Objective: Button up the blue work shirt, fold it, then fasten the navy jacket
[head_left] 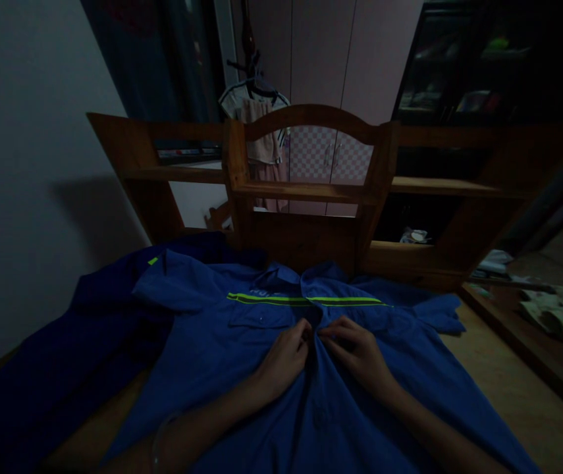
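Note:
A blue short-sleeved work shirt (232, 355) lies spread face up, its collar toward the headboard and a yellow-green stripe across the chest. My left hand (288, 349) pinches one edge of the front opening near mid-chest. Just to its right, my right hand (355, 345) grips the other front edge between thumb and fingers. The two edges stand slightly raised and close together between my hands. Whether a button sits between the fingertips is too dark to tell. A flapped chest pocket (260, 318) shows left of my left hand.
Dark blue clothing (88, 336) is heaped along the left side. A wooden headboard with shelves (305, 191) rises behind the shirt. Farther back are clothes on a coat stand (256, 105) and a pale wardrobe (318, 72). A wooden side rail (533, 355) runs along the right.

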`<state>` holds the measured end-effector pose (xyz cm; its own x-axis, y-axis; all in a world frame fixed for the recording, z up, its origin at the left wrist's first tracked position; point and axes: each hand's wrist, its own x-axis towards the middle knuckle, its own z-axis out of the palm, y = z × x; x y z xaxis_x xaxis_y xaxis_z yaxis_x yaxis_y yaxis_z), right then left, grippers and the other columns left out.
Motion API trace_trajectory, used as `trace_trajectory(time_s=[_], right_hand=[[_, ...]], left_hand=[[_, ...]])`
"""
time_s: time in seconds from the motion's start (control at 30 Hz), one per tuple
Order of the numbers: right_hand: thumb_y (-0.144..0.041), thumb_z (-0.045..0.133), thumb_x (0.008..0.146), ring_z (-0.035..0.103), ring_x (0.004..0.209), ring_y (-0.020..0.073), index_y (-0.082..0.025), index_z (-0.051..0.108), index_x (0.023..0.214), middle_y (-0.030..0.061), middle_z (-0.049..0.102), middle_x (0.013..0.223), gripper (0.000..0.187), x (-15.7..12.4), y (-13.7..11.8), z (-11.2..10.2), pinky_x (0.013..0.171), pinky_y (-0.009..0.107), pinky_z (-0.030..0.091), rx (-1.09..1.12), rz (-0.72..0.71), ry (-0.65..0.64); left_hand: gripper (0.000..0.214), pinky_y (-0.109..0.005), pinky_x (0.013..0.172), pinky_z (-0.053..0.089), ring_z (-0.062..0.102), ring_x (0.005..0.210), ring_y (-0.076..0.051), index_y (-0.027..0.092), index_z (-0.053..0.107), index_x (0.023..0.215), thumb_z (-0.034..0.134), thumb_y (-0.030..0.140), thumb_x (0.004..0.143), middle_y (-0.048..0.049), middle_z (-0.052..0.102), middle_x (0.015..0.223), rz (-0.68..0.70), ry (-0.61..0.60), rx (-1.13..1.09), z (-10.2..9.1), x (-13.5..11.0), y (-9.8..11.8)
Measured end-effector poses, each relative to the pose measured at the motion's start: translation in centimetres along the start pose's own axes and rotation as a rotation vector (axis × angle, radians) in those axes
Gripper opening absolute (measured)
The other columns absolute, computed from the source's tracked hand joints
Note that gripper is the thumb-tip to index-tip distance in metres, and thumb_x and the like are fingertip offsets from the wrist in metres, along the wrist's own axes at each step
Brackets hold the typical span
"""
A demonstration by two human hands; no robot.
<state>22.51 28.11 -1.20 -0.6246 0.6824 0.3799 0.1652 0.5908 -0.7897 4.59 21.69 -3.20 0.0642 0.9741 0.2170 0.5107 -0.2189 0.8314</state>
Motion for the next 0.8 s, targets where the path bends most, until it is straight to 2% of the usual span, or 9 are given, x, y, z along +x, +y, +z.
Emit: trace_trajectory(time_s=[0.23, 0.37, 0.5, 0.63, 0.8], right_hand=[[-0.023, 0.059, 0.089, 0.057, 0.076, 0.0157, -0.023, 0.068, 0.101, 0.0035, 0.059, 0.093, 0.015, -0.1, -0.1, 0.0, 0.067, 0.026, 0.046, -0.043, 0.025, -0.005], [-0.019, 0.056, 0.089, 0.055, 0.069, 0.0136, -0.021, 0.065, 0.098, 0.0028, 0.057, 0.091, 0.013, 0.0, -0.2, 0.0, 0.063, 0.025, 0.043, -0.040, 0.032, -0.066], [-0.016, 0.057, 0.087, 0.053, 0.068, 0.0124, -0.020, 0.062, 0.092, 0.0010, 0.056, 0.087, 0.008, 0.2, -0.2, 0.0, 0.062, 0.023, 0.042, -0.021, 0.054, -0.073], [-0.018, 0.059, 0.085, 0.052, 0.067, 0.0126, -0.019, 0.062, 0.090, 0.0003, 0.058, 0.084, 0.006, 0.2, 0.2, 0.2, 0.061, 0.023, 0.040, 0.007, 0.123, -0.065], [-0.024, 0.061, 0.082, 0.048, 0.060, 0.0123, -0.016, 0.060, 0.094, 0.0002, 0.056, 0.074, 0.014, 0.2, 1.5, 0.6, 0.051, 0.022, 0.035, 0.129, 0.248, -0.102]], left_hand=[[0.014, -0.025, 0.074, 0.037, 0.053, 0.083, -0.016, 0.019, 0.046, 0.089, 0.036, 0.010, 0.087, -0.0020, 0.055, 0.087, 0.020, -0.028, 0.053, -0.2, 0.1, 0.3], [0.015, -0.026, 0.074, 0.037, 0.053, 0.082, -0.016, 0.019, 0.045, 0.088, 0.036, 0.007, 0.085, -0.0021, 0.054, 0.086, 0.036, -0.032, 0.092, -0.2, 0.1, 0.1], [0.015, -0.026, 0.075, 0.037, 0.052, 0.083, -0.016, 0.018, 0.045, 0.088, 0.037, 0.007, 0.083, -0.0025, 0.053, 0.087, 0.040, -0.044, 0.110, -0.3, 0.1, 0.0], [0.015, -0.026, 0.074, 0.038, 0.051, 0.082, -0.016, 0.018, 0.044, 0.089, 0.036, 0.007, 0.085, -0.0028, 0.052, 0.086, 0.049, -0.052, 0.094, -0.3, 0.0, 0.0], [0.014, -0.027, 0.074, 0.038, 0.051, 0.081, -0.016, 0.018, 0.043, 0.090, 0.033, 0.009, 0.088, -0.0029, 0.052, 0.087, 0.058, -0.027, 0.105, -0.1, 0.3, 0.1]])
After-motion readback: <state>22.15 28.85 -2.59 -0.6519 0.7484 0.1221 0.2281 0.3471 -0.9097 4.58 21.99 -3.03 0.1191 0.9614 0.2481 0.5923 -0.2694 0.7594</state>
